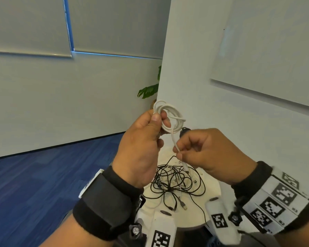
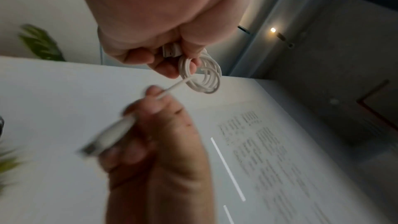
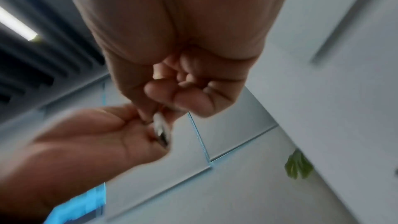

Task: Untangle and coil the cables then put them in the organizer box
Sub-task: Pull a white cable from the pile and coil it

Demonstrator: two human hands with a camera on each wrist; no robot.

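Observation:
My left hand (image 1: 150,129) holds a small coil of white cable (image 1: 169,118) raised in front of me, thumb and fingers pinching the loops. In the left wrist view the coil (image 2: 204,77) hangs from those fingers beside a USB plug (image 2: 171,51). My right hand (image 1: 194,150) pinches the cable's loose tail just below the coil, and the tail's connector (image 1: 185,167) hangs under the fingers. That connector (image 2: 105,140) looks blurred in the left wrist view. A tangle of black and white cables (image 1: 177,186) lies on the round white table (image 1: 210,186) below my hands. No organizer box is in view.
A white partition wall (image 1: 239,122) stands close behind the table, with a board mounted on it. Blue carpet (image 1: 52,175) covers the floor to the left. A green plant (image 1: 150,90) peeks out behind the partition's edge.

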